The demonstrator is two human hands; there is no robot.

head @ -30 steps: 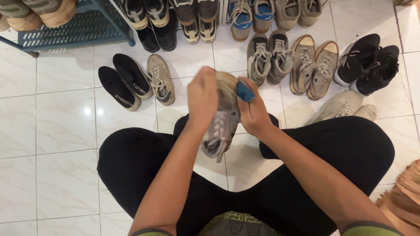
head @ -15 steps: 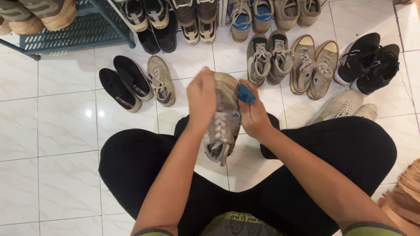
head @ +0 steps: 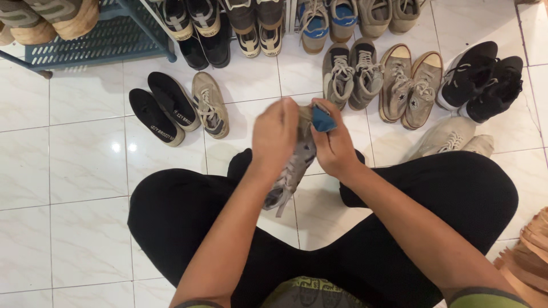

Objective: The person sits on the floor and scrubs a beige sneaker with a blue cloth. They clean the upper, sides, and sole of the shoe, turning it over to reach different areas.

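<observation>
I sit cross-legged in black trousers on a white tiled floor. My left hand [head: 275,134] grips the heel end of a grey lace-up sneaker [head: 294,168], which hangs toe-down above my lap with its laces toward me. My right hand [head: 335,142] presses a small blue cloth [head: 322,120] against the sneaker's upper edge. The two hands are close together, on either side of the shoe.
Several pairs of shoes line the floor ahead: black slip-ons [head: 162,108], a single beige sneaker [head: 210,104], grey sneakers [head: 351,74], tan canvas shoes [head: 411,85], black sneakers [head: 482,80], a pale pair [head: 451,140]. A blue rack [head: 97,40] stands at far left. Woven material [head: 528,256] lies at right.
The sneaker has turned so it hangs narrower, more edge-on. My right hand with the blue cloth has shifted slightly along the shoe's top.
</observation>
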